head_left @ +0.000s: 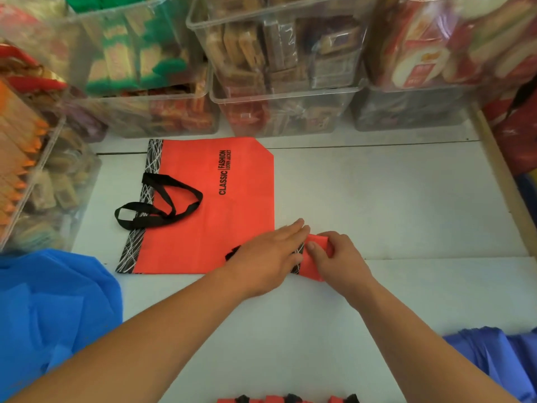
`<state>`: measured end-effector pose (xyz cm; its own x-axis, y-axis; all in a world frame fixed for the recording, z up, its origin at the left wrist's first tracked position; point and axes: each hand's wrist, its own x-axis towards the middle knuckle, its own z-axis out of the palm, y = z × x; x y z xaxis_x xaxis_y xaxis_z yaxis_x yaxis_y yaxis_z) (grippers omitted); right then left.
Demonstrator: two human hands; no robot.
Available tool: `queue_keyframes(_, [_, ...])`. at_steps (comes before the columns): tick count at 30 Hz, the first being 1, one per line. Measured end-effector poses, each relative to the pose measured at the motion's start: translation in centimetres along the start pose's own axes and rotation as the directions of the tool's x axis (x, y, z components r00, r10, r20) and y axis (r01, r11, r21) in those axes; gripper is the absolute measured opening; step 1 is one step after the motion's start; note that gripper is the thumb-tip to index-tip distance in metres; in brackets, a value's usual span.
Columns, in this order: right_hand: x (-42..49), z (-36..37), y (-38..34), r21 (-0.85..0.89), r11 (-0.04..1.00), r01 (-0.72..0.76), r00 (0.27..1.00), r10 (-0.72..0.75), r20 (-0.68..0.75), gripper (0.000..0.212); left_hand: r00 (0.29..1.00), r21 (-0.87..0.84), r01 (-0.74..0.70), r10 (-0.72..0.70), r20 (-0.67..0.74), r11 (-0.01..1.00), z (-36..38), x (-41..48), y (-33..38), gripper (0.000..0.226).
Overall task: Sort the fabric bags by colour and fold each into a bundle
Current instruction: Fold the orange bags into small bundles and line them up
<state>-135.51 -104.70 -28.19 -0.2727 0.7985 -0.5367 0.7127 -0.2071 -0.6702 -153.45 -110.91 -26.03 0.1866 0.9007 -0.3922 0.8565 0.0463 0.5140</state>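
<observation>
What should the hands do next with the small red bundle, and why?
Probably the right hand should tuck its pinched red flap over to close the bundle, while the left hand presses flat on it. The bundle looks nearly folded down, and finished red bundles lie at the near edge, so placing it there would come after.

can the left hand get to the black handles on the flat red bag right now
Probably yes. The black handles lie uncovered on the flat red bag, with nothing between them and the left hand. That hand would first have to lift off the small red bundle it presses.
</observation>
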Motion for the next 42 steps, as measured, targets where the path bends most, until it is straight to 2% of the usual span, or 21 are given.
queue_keyframes(3, [-0.2, -0.3, -0.6, 0.112, 0.992, -0.064, 0.997, 0.07, -0.046, 0.04, 0.978, -0.2, 0.02, -0.06, -0.198, 0.98, 2.5, -0.3, -1.0, 0.064])
queue_keyframes(6, [-0.9, -0.4, -1.4, 0.192, 0.977, -0.091, 0.991, 0.108, -0.075, 0.031, 0.949, -0.291, 0.018, -0.107, -0.296, 0.957, 3.3, -0.5, -1.0, 0.063])
queue_keyframes(9, [-2.7, 0.0, -2.2, 0.304, 0.952, -0.036, 0.995, 0.062, -0.076, 0.028, 0.928, -0.463, 0.022, -0.19, -0.32, 0.886, 3.1, -1.8, -0.3, 0.052])
queue_keyframes(13, [-5.1, -0.4, -3.5, 0.483, 0.875, -0.038, 0.999, 0.034, 0.017, 0.029, 0.907, -0.612, 0.016, -0.269, -0.324, 0.791, 2.7, -4.2, 1.1, 0.032])
queue_keyframes(16, [-6.8, -1.7, -4.9, 0.531, 0.847, -0.005, 1.0, -0.005, 0.018, 0.024, 0.904, -0.695, 0.0, -0.297, -0.307, 0.719, 1.3, -5.7, 2.5, 0.034])
queue_keyframes(19, [-9.5, -3.7, -6.8, 0.522, 0.849, 0.084, 0.993, -0.113, 0.024, 0.023, 0.934, -0.711, 0.027, -0.271, -0.232, 0.702, -1.1, -7.9, 4.4, 0.059])
queue_keyframes(21, [-11.7, -4.9, -8.2, 0.496, 0.854, 0.155, 0.979, -0.201, 0.04, 0.026, 0.943, -0.722, 0.044, -0.267, -0.198, 0.69, -2.7, -9.9, 5.9, 0.065])
queue_keyframes(25, [-17.5, -6.2, -11.6, 0.424, 0.866, 0.264, 0.936, -0.336, 0.103, 0.031, 0.934, -0.75, 0.003, -0.269, -0.235, 0.662, -6.3, -15.0, 8.9, 0.045])
queue_keyframes(27, [-20.2, -5.9, -13.5, 0.323, 0.904, 0.281, 0.934, -0.335, 0.124, 0.03, 0.909, -0.685, -0.032, -0.265, -0.323, 0.727, -7.6, -17.8, 10.6, 0.036])
queue_keyframes(29, [-22.3, -5.5, -15.0, 0.249, 0.913, 0.323, 0.934, -0.351, 0.075, 0.038, 0.88, -0.617, -0.065, -0.247, -0.405, 0.784, -8.4, -20.5, 12.3, 0.033])
queue_keyframes(31, [-24.0, -5.6, -16.6, 0.224, 0.885, 0.408, 0.906, -0.424, 0.024, 0.03, 0.873, -0.621, -0.1, -0.231, -0.429, 0.777, -9.1, -22.9, 13.7, 0.034])
queue_keyframes(35, [-27.0, -5.4, -19.7, -0.011, 0.792, 0.611, 0.792, -0.611, -0.014, 0.019, 0.883, -0.658, -0.116, -0.226, -0.412, 0.744, -10.6, -26.1, 14.5, 0.036])
queue_keyframes(37, [-28.2, -5.1, -20.9, 0.085, 0.774, 0.628, 0.778, -0.626, -0.048, 0.017, 0.88, -0.661, -0.122, -0.227, -0.418, 0.74, -11.8, -27.6, 14.4, 0.039])
queue_keyframes(38, [-28.6, -5.2, -21.3, 0.157, 0.781, 0.604, 0.795, -0.604, -0.054, 0.015, 0.881, -0.661, -0.132, -0.218, -0.42, 0.739, -12.5, -28.4, 14.3, 0.041])
queue_keyframes(40, [-29.0, -5.6, -21.9, 0.287, 0.814, 0.505, 0.845, -0.535, 0.031, 0.031, 0.874, -0.653, -0.144, -0.215, -0.437, 0.744, -13.7, -30.1, 14.2, 0.043])
queue_keyframes(41, [-29.1, -5.8, -22.1, 0.315, 0.832, 0.457, 0.857, -0.507, 0.096, 0.042, 0.855, -0.653, -0.145, -0.239, -0.461, 0.743, -14.1, -30.8, 14.1, 0.042])
queue_keyframes(42, [-29.2, -6.0, -22.2, 0.321, 0.843, 0.431, 0.856, -0.495, 0.151, 0.044, 0.829, -0.659, -0.15, -0.27, -0.49, 0.737, -14.3, -31.3, 13.8, 0.041])
